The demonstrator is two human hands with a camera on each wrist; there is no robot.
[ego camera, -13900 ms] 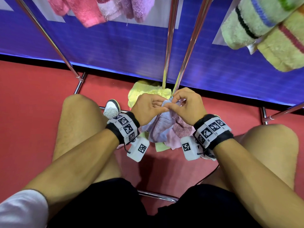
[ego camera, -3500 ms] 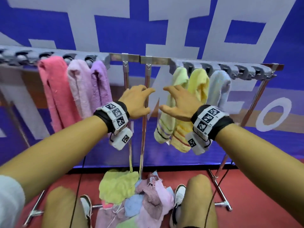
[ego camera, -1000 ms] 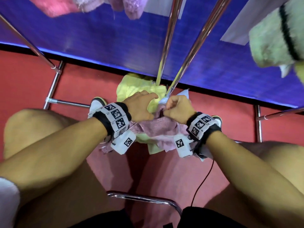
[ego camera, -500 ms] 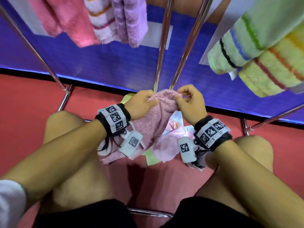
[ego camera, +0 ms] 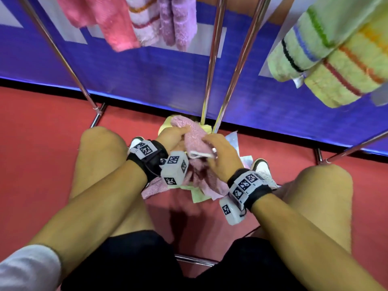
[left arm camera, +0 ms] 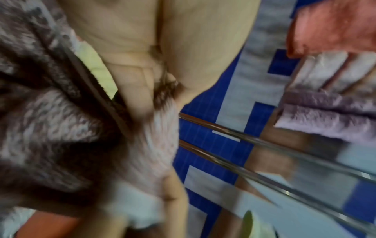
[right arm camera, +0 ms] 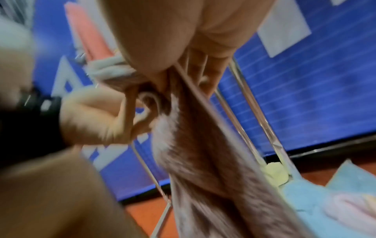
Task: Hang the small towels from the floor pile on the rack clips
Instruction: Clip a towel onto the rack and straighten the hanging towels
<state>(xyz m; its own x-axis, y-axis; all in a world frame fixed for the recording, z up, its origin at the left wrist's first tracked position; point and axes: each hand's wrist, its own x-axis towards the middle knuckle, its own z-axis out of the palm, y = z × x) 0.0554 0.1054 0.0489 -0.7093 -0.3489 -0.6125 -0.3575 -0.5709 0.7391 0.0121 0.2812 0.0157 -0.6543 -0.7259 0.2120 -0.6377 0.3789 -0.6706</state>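
Gripping a dusty-pink terry towel [ego camera: 194, 136] from both sides, the person crouches over the floor pile [ego camera: 201, 192] with knees spread. The left hand [ego camera: 174, 136] has its fingers curled round the towel's upper fold; the left wrist view shows the fabric [left arm camera: 158, 145] bunched against the palm, though that picture is blurred. The right hand [ego camera: 222, 153], just beside the left, pinches the towel's white hemmed edge [ego camera: 199, 154] between thumb and fingers; in the right wrist view the cloth [right arm camera: 203, 161] hangs down from that pinch in a long fold. Below the grip the rest of the towel trails onto the pile of pink, pale green and light blue cloths lying on the red floor [ego camera: 42, 143] between the person's shoes. Just beyond the hands, two chrome rack uprights [ego camera: 214, 59] rise from the pile's far edge. Above and left of the grip hang pink, striped and lilac towels [ego camera: 147, 19]; above and right hang striped green and yellow towels [ego camera: 327, 57].
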